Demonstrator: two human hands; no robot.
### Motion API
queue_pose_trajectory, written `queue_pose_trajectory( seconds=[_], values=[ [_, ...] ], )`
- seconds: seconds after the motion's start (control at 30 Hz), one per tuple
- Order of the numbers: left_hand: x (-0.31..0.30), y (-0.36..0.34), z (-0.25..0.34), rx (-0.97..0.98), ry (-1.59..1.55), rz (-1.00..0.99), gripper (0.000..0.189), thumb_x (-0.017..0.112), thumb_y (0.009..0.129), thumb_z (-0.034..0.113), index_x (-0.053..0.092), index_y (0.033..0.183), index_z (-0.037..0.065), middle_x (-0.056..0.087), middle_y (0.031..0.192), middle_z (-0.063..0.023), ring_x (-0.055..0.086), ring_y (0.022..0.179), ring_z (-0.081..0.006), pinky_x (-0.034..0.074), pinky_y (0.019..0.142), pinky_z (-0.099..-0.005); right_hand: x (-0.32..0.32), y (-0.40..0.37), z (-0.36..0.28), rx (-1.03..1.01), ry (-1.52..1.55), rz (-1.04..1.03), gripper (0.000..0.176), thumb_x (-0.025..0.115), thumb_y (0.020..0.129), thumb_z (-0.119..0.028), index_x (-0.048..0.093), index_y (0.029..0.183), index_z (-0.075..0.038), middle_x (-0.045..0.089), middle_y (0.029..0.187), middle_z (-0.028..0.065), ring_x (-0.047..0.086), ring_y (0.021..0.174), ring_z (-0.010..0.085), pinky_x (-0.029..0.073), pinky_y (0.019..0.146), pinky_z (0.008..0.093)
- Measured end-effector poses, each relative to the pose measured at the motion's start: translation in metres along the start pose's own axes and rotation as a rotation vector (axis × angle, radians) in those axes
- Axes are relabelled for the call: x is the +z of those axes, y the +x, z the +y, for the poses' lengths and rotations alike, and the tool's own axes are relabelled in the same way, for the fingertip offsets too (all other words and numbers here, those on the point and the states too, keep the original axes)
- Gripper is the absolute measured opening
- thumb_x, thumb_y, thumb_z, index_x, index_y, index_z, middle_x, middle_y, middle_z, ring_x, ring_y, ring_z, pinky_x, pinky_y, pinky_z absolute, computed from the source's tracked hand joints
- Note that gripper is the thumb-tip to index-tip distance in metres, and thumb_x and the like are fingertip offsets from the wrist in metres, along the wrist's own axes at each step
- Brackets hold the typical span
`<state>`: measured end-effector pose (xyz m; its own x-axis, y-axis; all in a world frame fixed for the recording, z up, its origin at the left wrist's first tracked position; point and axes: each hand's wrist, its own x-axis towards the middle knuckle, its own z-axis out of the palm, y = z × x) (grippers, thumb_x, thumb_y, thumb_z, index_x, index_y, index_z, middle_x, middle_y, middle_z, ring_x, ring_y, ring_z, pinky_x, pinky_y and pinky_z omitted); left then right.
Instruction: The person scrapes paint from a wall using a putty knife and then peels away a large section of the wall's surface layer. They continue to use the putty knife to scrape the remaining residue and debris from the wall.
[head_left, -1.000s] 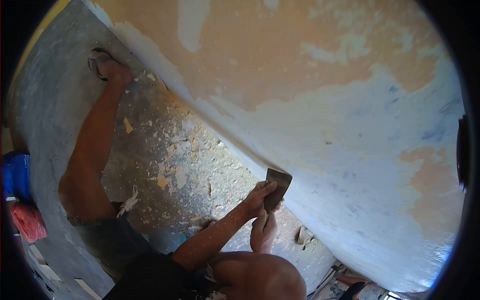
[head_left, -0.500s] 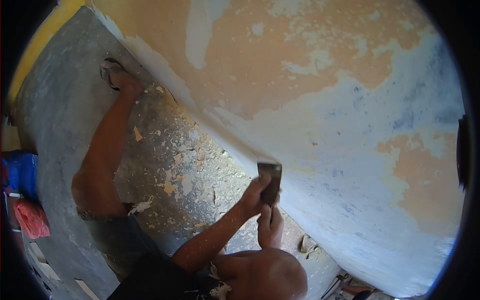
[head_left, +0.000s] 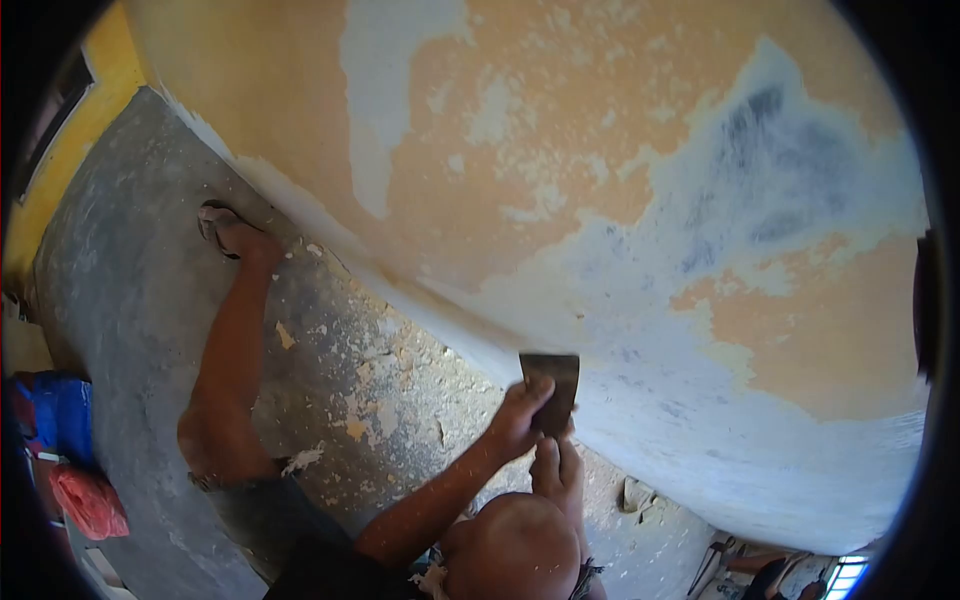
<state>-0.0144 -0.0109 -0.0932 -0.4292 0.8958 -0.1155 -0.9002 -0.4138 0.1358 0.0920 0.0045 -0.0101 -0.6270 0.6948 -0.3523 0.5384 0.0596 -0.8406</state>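
A broad, dark scraper point(head_left: 562, 376) is in both my hands, its flat blade edge up against the lower part of the wall point(head_left: 480, 330). My left hand point(head_left: 517, 418) grips the blade from the left, with the thumb laid across its face and the fingers behind. Just below, my right hand point(head_left: 559, 468) is closed around the handle end, which is mostly hidden. Around the blade the wall is whitish, with peach paint point(head_left: 540, 190) in patches above. Pale flakes point(head_left: 400, 385) lie on the floor beside the wall's foot.
My bent knee point(head_left: 515, 550) fills the bottom middle, and my other leg point(head_left: 232, 350) stretches left to a sandalled foot point(head_left: 232, 228). Blue point(head_left: 63, 412) and red point(head_left: 90, 500) bundles sit at far left. A crumpled pale piece point(head_left: 637, 494) lies by the wall.
The view has shifted, so the leg and bundles appear lower. The scraper has moved rightward along the wall, and more of its flat face shows. Both hands keep their hold.
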Motion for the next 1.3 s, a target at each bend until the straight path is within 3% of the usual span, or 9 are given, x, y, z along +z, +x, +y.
queue_pose_trajectory(
  seconds=[0.17,0.3,0.47,0.57,0.63,0.77,1.0,1.07,1.3],
  values=[
    [0.013,0.018,0.004,0.119,-0.252,-0.097,0.031,0.054,0.098,0.034,0.054,0.108,0.005,0.065,0.085,-0.0136,0.065,0.061,-0.0242,0.054,0.055,-0.0343,-0.002,0.011,-0.041,0.023,-0.131,0.014,0.029,0.043,0.101,-0.022,0.056,0.101,0.004,0.050,0.062,0.0043,0.046,0.057,0.0112,0.038,0.052,0.0304],
    [0.023,-0.002,-0.009,-0.007,-0.206,-0.011,0.030,0.055,0.097,0.034,0.057,0.101,0.005,0.066,0.084,-0.0131,0.065,0.063,-0.0224,0.054,0.056,-0.0344,-0.015,-0.010,-0.036,0.197,0.063,-0.032,0.030,0.044,0.100,-0.024,0.055,0.097,0.003,0.049,0.060,0.0022,0.042,0.053,0.0088,0.034,0.048,0.0277],
    [0.012,0.006,0.002,0.043,-0.205,-0.085,0.033,0.056,0.096,0.035,0.058,0.106,0.004,0.066,0.085,-0.0132,0.066,0.065,-0.0225,0.056,0.059,-0.0341,-0.007,-0.003,-0.037,0.116,0.036,-0.044,0.028,0.042,0.101,-0.024,0.053,0.092,0.000,0.046,0.058,-0.0010,0.039,0.050,0.0068,0.031,0.045,0.0269],
    [0.022,0.002,-0.008,-0.001,-0.134,-0.009,0.040,0.058,0.094,0.041,0.057,0.106,0.003,0.065,0.087,-0.0121,0.066,0.069,-0.0221,0.056,0.063,-0.0349,-0.011,-0.005,-0.039,0.162,0.139,-0.067,0.026,0.044,0.102,-0.031,0.046,0.086,-0.010,0.036,0.059,-0.0070,0.027,0.046,0.0026,0.019,0.041,0.0218],
    [0.020,0.013,0.001,0.113,-0.201,-0.031,0.040,0.057,0.095,0.041,0.057,0.106,0.003,0.065,0.085,-0.0122,0.066,0.069,-0.0221,0.056,0.062,-0.0345,-0.002,0.005,-0.053,0.125,0.061,-0.010,0.025,0.043,0.102,-0.029,0.047,0.086,-0.011,0.035,0.059,-0.0081,0.026,0.046,0.0019,0.019,0.040,0.0217],
    [0.031,-0.006,0.000,-0.020,-0.123,0.083,0.036,0.054,0.097,0.040,0.060,0.102,0.006,0.066,0.081,-0.0093,0.067,0.069,-0.0203,0.056,0.061,-0.0359,-0.021,-0.013,-0.039,0.186,0.127,-0.120,0.028,0.042,0.102,-0.028,0.050,0.088,-0.004,0.045,0.059,-0.0035,0.037,0.047,0.0039,0.028,0.042,0.0223],
    [0.022,-0.006,-0.002,0.029,-0.164,0.006,0.032,0.054,0.097,0.035,0.061,0.099,0.003,0.068,0.081,-0.0123,0.067,0.063,-0.0217,0.056,0.057,-0.0324,-0.016,-0.013,-0.040,0.236,0.162,-0.120,0.028,0.041,0.103,-0.029,0.049,0.091,-0.005,0.043,0.060,-0.0041,0.037,0.048,0.0037,0.030,0.043,0.0214],
    [0.025,-0.012,-0.002,0.030,-0.109,-0.002,0.032,0.053,0.098,0.034,0.060,0.100,0.002,0.068,0.082,-0.0127,0.068,0.064,-0.0220,0.056,0.057,-0.0324,-0.025,-0.015,-0.030,0.206,0.125,-0.146,0.028,0.041,0.103,-0.028,0.053,0.101,-0.002,0.046,0.061,-0.0019,0.041,0.052,0.0057,0.035,0.047,0.0245],
    [0.023,-0.015,0.013,0.207,0.196,0.152,0.036,0.059,0.096,0.031,0.058,0.110,-0.002,0.067,0.093,-0.0155,0.070,0.075,-0.0252,0.058,0.063,-0.0333,-0.009,0.014,-0.004,-0.103,-0.054,-0.169,0.030,0.043,0.102,-0.025,0.055,0.099,0.002,0.056,0.062,0.0103,0.051,0.052,0.0155,0.039,0.049,0.0331]
  ],
)
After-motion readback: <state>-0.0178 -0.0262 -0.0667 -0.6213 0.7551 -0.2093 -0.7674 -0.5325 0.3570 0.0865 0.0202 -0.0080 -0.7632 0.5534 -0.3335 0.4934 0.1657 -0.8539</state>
